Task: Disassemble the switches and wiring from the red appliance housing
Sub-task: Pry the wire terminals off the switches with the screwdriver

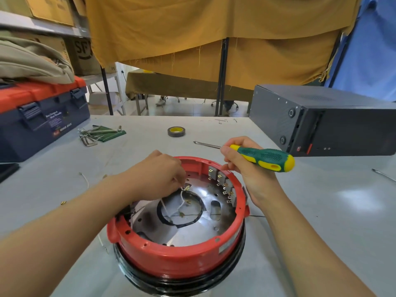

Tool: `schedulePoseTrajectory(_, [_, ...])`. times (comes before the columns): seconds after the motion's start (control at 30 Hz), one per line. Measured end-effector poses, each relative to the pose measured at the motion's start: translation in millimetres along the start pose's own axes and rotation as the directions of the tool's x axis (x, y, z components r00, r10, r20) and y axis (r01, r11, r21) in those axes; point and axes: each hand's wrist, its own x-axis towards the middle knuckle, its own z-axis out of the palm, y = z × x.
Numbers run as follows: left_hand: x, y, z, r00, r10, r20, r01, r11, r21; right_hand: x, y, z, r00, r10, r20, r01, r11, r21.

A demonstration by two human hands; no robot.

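The round red appliance housing (177, 257) stands upside down on the table, open side up, with a shiny metal plate inside. Several grey switches (222, 184) line its inner right wall. A white wire (181, 202) runs up from the plate's centre hole. My left hand (158, 176) reaches inside the housing and pinches the wire's terminal end. My right hand (248, 166) rests on the far right rim and grips a green and yellow screwdriver (263, 157), whose blade points left above the table.
A blue and red toolbox (40, 116) stands at the left, hex keys (96, 133) beside it. A tape roll (176, 131) lies behind the housing. A dark grey box (321, 121) fills the right rear. A loose wire (84, 179) and small brass terminals lie at the left.
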Motion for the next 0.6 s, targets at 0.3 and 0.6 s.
schedulePoseTrajectory(0.3, [-4, -14, -9, 0.999, -0.037, -0.008, 0.032, 0.95, -0.311, 1, 5, 2, 1.0, 0.003, 0.021, -0.003, 1.0, -0.031])
schedulePoseTrajectory(0.6, [-19, -30, -20, 0.924, -0.342, -0.169, 0.086, 0.617, -0.782, 1, 9, 3, 1.0, -0.018, 0.024, 0.018, 1.0, 0.001])
